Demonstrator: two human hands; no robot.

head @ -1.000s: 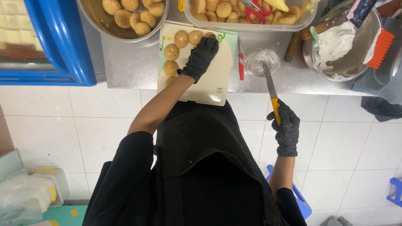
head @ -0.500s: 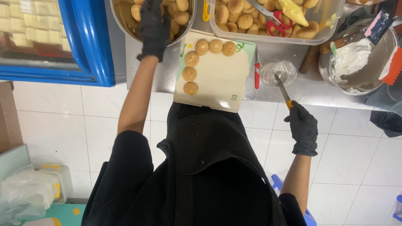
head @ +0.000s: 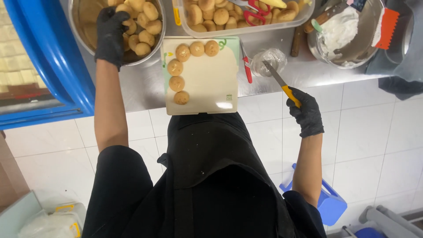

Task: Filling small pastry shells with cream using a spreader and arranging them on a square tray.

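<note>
Two gloved hands work beside our cutting board (head: 207, 83).

Our left hand (head: 111, 33) reaches into the metal bowl (head: 86, 33) left of the board, fingers curled around a round bun (head: 124, 9). Our right hand (head: 305, 112), right of the board, grips a yellow-handled knife (head: 282, 83). Six buns (head: 176, 67) line the board's top and left edges.
</note>
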